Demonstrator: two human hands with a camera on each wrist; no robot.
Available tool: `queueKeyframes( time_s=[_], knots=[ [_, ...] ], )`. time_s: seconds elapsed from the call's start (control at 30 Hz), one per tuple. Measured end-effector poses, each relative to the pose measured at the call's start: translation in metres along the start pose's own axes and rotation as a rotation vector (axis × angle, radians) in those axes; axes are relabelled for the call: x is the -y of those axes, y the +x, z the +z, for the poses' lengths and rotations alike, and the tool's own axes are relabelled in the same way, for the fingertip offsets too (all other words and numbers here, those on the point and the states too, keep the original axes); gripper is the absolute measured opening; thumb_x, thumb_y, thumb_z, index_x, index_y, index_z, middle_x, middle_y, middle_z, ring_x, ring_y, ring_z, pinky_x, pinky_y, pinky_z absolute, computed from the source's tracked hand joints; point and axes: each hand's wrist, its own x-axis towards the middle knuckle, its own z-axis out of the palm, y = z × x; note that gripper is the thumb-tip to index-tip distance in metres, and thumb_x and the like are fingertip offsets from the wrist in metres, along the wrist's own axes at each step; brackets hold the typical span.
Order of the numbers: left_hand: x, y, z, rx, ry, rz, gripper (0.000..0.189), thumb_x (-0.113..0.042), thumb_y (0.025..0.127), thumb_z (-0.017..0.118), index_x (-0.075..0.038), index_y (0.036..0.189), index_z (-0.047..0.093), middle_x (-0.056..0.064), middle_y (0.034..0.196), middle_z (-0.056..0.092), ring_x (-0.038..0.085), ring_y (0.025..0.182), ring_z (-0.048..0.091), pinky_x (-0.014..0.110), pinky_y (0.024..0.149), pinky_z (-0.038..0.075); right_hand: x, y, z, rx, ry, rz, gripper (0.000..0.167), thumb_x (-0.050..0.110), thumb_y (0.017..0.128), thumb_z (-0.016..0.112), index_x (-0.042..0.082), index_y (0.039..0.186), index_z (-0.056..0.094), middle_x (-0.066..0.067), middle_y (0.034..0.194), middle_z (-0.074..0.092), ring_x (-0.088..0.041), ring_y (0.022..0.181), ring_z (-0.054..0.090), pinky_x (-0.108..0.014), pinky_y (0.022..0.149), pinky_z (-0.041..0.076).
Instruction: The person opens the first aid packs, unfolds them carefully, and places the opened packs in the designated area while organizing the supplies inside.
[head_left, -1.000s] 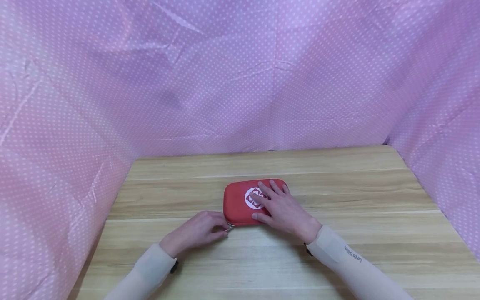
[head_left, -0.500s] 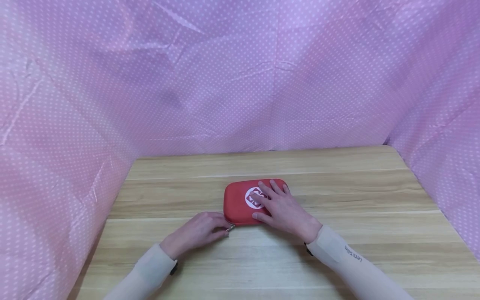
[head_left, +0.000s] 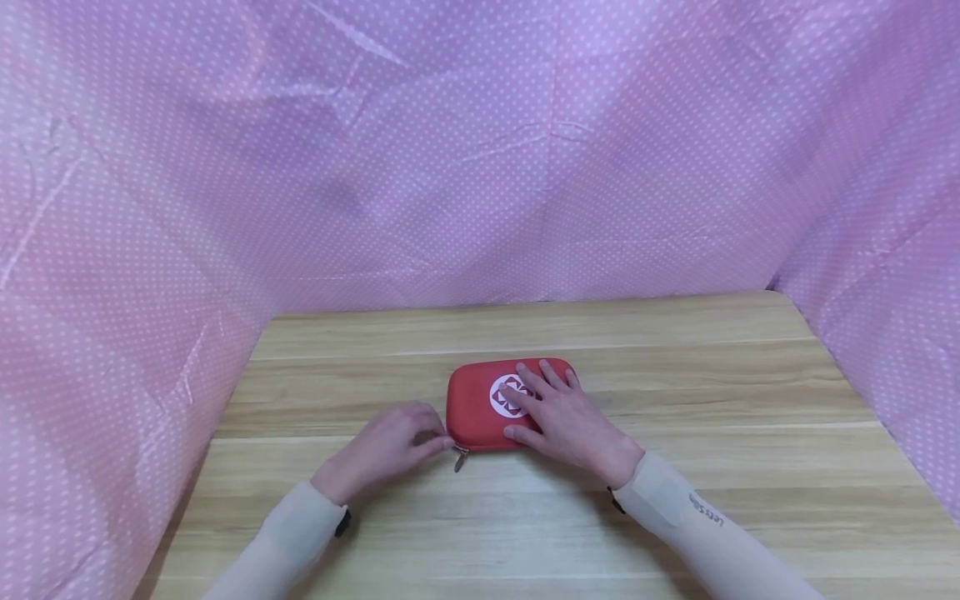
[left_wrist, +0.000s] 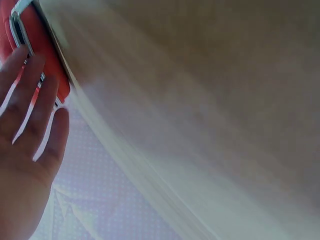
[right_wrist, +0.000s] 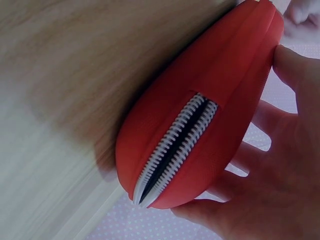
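Note:
A red zip case point(head_left: 472, 408) with a white round emblem lies flat on the wooden table. Spread over its right half, my right hand point(head_left: 570, 425) rests on the lid with straight fingers. Beside the front left corner is my left hand point(head_left: 390, 446), fingertips right at the case's side. A metal zipper pull point(head_left: 461, 460) sticks out from that corner, just past my left thumb. The left wrist view shows the left fingers point(left_wrist: 35, 100) extended along the zipper side. Parted zipper teeth point(right_wrist: 175, 150) show at the case's right end in the right wrist view.
The wooden table point(head_left: 675, 358) has rounded far corners. Pink polka-dot cloth point(head_left: 480, 167) surrounds it at the back and both sides.
My left hand has let go of the zipper pull and moved slightly left and away from the front edge. The pull now shows whole. The right hand and case stay put.

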Motion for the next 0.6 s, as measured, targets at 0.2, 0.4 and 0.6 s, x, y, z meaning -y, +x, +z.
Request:
queueKeyframes(
  time_s=[0.2, 0.4, 0.6],
  knots=[
    [0.006, 0.016, -0.002, -0.129, -0.040, -0.092, 0.045, -0.040, 0.096, 0.074, -0.016, 0.133, 0.065, -0.004, 0.131, 0.060, 0.018, 0.123, 0.059, 0.043, 0.106, 0.050, 0.000, 0.000, 0.000, 0.007, 0.005, 0.003, 0.066, 0.053, 0.097, 0.068, 0.020, 0.152, 0.055, -0.017, 0.163, 0.039, -0.050, 0.149, 0.031, -0.072, 0.116, 0.025],
    [0.008, 0.036, 0.001, -0.094, -0.058, -0.120, 0.078, -0.054, 0.097, 0.067, -0.011, 0.158, 0.042, 0.004, 0.163, 0.037, 0.028, 0.148, 0.038, 0.050, 0.118, 0.036, 0.000, -0.001, 0.000, 0.014, -0.003, 0.011, 0.067, 0.054, 0.096, 0.067, 0.020, 0.153, 0.054, -0.017, 0.163, 0.038, -0.049, 0.150, 0.030, -0.072, 0.115, 0.025],
    [0.009, 0.054, 0.003, -0.010, -0.101, -0.151, 0.086, -0.061, 0.099, 0.059, -0.011, 0.163, 0.031, 0.004, 0.171, 0.024, 0.029, 0.156, 0.025, 0.051, 0.121, 0.031, -0.001, 0.000, 0.002, 0.007, -0.020, 0.008, 0.066, 0.056, 0.097, 0.066, 0.020, 0.151, 0.056, -0.016, 0.163, 0.039, -0.048, 0.149, 0.031, -0.071, 0.116, 0.026]
  ],
)
